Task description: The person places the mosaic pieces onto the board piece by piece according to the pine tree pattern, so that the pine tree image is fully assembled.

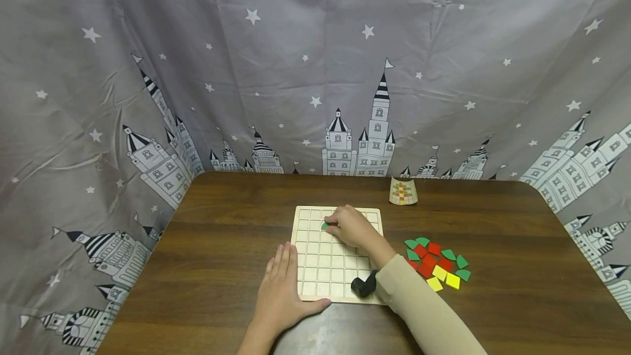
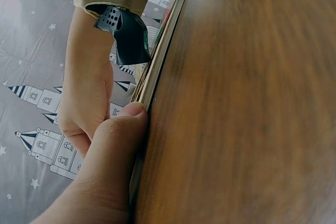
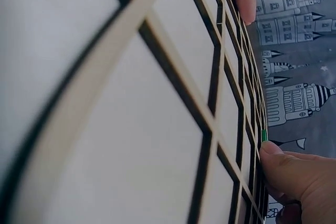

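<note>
A pale wooden grid board (image 1: 311,261) lies flat on the table. Between thumb and fingers, my right hand (image 1: 349,226) pinches a small green piece (image 1: 324,225) over the upper middle cells. The right wrist view shows that green piece (image 3: 264,135) edge-on at the fingertips, low against the grid; whether it touches the board I cannot tell. My left hand (image 1: 280,292) rests at the board's lower left corner, fingers straight along the left side and thumb along the near edge. The left wrist view has this thumb against the board edge (image 2: 160,59).
Right of the board lie loose pieces: red squares (image 1: 426,266), yellow squares (image 1: 452,281) and green curved pieces (image 1: 447,255). A small pattern card (image 1: 403,191) stands near the table's back edge. A grey castle-print curtain (image 1: 315,59) hangs behind the table (image 1: 222,267).
</note>
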`<state>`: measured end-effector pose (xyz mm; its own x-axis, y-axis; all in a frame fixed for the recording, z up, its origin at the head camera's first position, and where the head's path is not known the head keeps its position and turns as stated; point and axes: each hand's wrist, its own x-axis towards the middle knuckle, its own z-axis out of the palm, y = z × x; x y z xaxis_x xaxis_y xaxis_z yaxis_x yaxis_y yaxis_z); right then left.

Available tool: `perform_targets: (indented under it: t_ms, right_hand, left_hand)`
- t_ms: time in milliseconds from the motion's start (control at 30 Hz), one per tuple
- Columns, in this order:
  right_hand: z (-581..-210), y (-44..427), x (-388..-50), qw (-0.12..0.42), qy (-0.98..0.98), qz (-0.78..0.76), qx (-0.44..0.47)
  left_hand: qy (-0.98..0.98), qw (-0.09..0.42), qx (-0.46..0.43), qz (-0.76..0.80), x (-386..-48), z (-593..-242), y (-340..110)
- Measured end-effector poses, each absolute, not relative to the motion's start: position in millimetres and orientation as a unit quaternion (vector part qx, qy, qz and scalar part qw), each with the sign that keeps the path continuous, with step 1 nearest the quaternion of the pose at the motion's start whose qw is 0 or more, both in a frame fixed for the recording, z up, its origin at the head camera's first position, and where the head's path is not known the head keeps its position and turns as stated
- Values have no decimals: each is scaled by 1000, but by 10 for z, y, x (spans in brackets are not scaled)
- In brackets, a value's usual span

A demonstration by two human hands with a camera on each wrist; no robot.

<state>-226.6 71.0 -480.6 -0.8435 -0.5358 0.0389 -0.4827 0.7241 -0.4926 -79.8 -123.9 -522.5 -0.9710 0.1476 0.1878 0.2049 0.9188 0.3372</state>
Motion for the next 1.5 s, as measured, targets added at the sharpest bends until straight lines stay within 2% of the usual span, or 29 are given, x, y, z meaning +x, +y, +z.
perform_targets:
  t_ms: [333,900,1167,1500]
  right_hand:
    - [-4786,712,-2242,58,930,-259,-255]
    - [-4667,864,-2189,27,929,-250,-272]
    - [-4641,1211,-2131,2,934,-247,-260]
    - [-4691,1890,-1934,-6,949,-237,-206]
  left_hand:
    - [-976,80,-90,-183,-791,-5221,-1235]
    - [-976,84,-90,-181,-801,-5227,-1238]
    - [-976,79,-88,-182,-804,-5231,-1241]
    - [-976,84,-90,-180,-797,-5232,-1245]
